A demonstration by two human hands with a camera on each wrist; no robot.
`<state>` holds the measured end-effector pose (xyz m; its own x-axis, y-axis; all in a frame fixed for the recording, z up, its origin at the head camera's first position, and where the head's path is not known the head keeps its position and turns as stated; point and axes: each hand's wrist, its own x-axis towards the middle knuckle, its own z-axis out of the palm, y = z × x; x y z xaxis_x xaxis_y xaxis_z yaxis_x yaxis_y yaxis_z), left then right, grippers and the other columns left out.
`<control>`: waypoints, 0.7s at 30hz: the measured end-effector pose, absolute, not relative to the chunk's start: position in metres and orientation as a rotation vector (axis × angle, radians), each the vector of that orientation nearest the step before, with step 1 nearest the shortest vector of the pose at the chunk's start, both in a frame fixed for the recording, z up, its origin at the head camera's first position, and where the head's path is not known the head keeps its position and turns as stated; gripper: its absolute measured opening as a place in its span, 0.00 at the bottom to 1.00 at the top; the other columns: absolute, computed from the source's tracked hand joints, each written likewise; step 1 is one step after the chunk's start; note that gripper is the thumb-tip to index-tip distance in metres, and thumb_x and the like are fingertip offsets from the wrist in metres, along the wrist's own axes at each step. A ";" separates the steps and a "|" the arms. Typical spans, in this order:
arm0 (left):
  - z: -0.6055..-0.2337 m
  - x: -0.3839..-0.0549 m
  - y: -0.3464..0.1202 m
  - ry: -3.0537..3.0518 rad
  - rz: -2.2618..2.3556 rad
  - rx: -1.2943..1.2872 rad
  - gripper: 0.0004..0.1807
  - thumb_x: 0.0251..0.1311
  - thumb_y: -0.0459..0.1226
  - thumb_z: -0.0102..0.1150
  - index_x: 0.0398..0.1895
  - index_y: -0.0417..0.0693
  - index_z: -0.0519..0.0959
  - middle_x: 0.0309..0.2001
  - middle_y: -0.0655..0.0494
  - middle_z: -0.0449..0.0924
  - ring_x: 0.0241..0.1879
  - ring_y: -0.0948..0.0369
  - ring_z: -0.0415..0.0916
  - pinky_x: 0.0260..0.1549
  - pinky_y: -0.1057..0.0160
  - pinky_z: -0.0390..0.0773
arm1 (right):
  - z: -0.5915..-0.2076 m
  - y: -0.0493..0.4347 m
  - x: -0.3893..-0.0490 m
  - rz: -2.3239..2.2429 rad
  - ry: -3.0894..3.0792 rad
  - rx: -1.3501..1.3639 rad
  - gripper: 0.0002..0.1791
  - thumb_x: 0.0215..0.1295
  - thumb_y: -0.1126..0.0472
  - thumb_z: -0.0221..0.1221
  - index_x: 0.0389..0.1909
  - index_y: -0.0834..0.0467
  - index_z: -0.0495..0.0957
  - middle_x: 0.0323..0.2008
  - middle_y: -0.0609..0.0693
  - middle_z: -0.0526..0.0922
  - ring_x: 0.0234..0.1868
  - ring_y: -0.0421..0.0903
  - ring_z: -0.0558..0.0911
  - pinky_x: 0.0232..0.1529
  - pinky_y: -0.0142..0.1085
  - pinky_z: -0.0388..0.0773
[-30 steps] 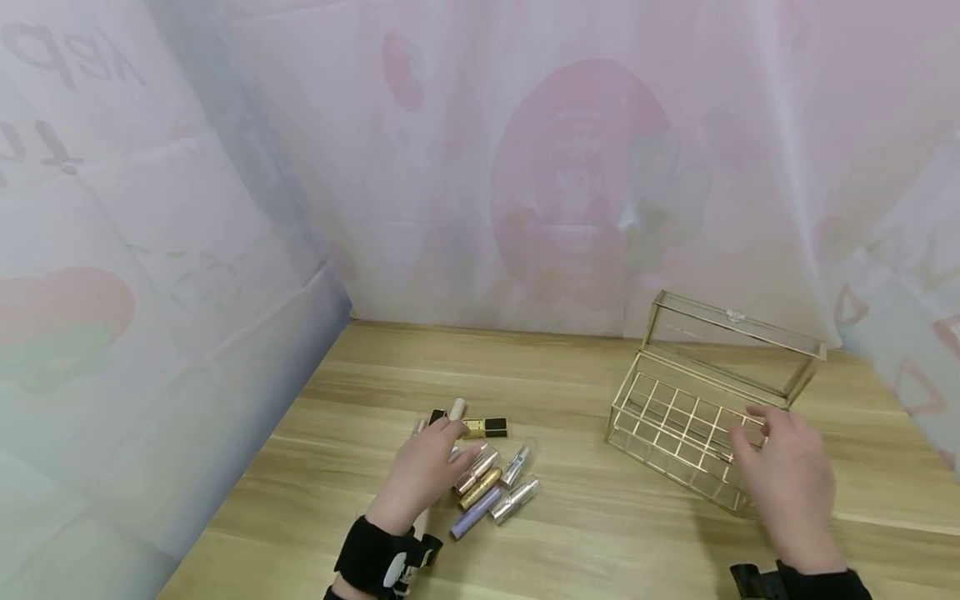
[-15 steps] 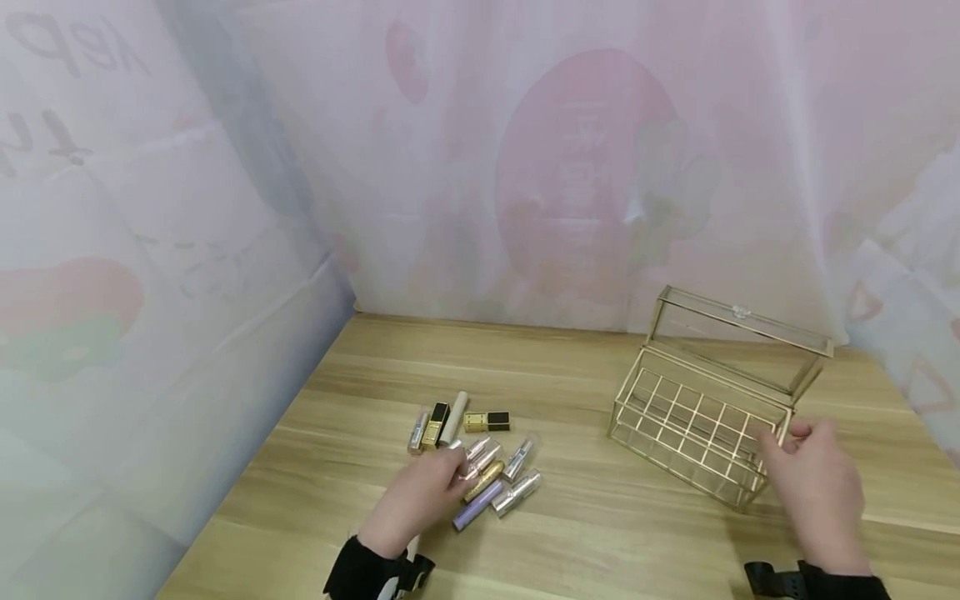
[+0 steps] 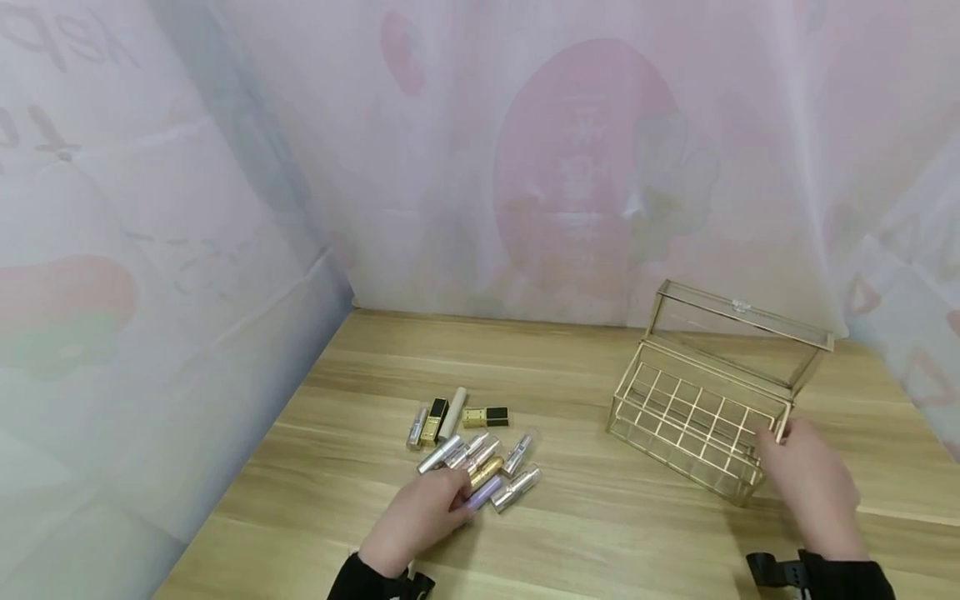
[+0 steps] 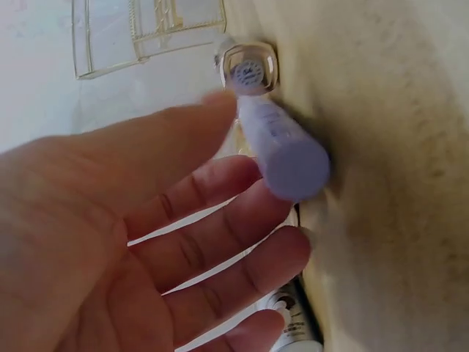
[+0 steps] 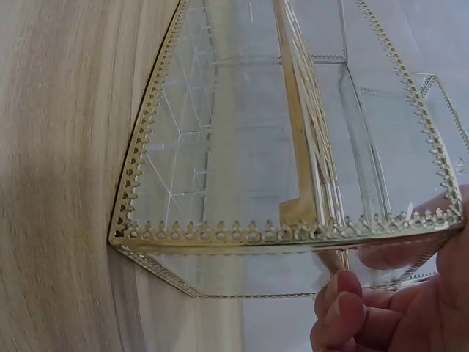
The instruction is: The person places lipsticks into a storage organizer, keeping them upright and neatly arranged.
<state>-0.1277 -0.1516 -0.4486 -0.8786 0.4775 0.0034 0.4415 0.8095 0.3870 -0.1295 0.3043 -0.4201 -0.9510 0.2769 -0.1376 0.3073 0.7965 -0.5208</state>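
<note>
In the head view, my left hand (image 3: 423, 517) is over the near end of a purple tube (image 3: 483, 493) in a cluster of lipsticks. The left wrist view shows the tube's round end (image 4: 297, 172) beside my loosely bent fingers (image 4: 249, 213), with the thumb next to it and no clear pinch. My right hand (image 3: 810, 483) grips the right end wall of a gold-framed glass box (image 3: 675, 479), thumb over the rim. The box's lid (image 3: 742, 333) stands raised, and a gold grid (image 3: 697, 412) divides its inside. Fingertips (image 5: 341, 293) lie against the end wall in the right wrist view.
Around the purple tube lie a gold tube (image 3: 486, 472), a silver lipstick (image 3: 516, 489) and several other silver ones. Farther back are a black-and-gold lipstick (image 3: 486, 417) and a cream tube (image 3: 453, 414). Printed cloth (image 3: 450, 167) hangs behind the wooden table (image 3: 570, 542).
My left hand has drawn back toward me from the far lipsticks to the purple tube. My right hand has moved from above the box's grid to grip its right end.
</note>
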 end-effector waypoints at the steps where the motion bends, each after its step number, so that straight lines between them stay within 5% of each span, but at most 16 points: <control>1: -0.450 -0.127 -0.151 2.906 0.569 0.743 0.07 0.49 0.39 0.68 0.26 0.49 0.78 0.20 0.65 0.71 0.19 0.69 0.64 0.16 0.71 0.69 | -0.419 0.305 -0.130 -0.854 2.918 0.467 0.32 0.73 0.44 0.34 0.51 0.73 0.63 0.28 0.64 0.74 0.23 0.53 0.72 0.14 0.40 0.65; 9: -0.453 -0.124 -0.148 2.966 0.465 0.749 0.10 0.50 0.40 0.67 0.21 0.53 0.74 0.18 0.65 0.66 0.18 0.68 0.61 0.13 0.72 0.63 | -0.418 0.308 -0.133 -0.804 2.922 0.362 0.24 0.70 0.51 0.42 0.43 0.73 0.63 0.30 0.67 0.73 0.25 0.56 0.73 0.15 0.41 0.69; 21: -0.455 -0.121 -0.149 2.984 0.479 0.731 0.08 0.49 0.39 0.68 0.23 0.50 0.77 0.18 0.64 0.66 0.18 0.68 0.62 0.13 0.71 0.63 | -0.416 0.305 -0.132 -0.766 2.951 0.262 0.22 0.69 0.56 0.41 0.43 0.76 0.62 0.24 0.61 0.69 0.20 0.52 0.69 0.13 0.38 0.65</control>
<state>-0.1205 -0.1492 -0.4548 -0.8890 0.4560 0.0415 0.4461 0.8422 0.3029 -0.1323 0.3054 -0.4164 -0.9821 0.1445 -0.1211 0.1852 0.8602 -0.4751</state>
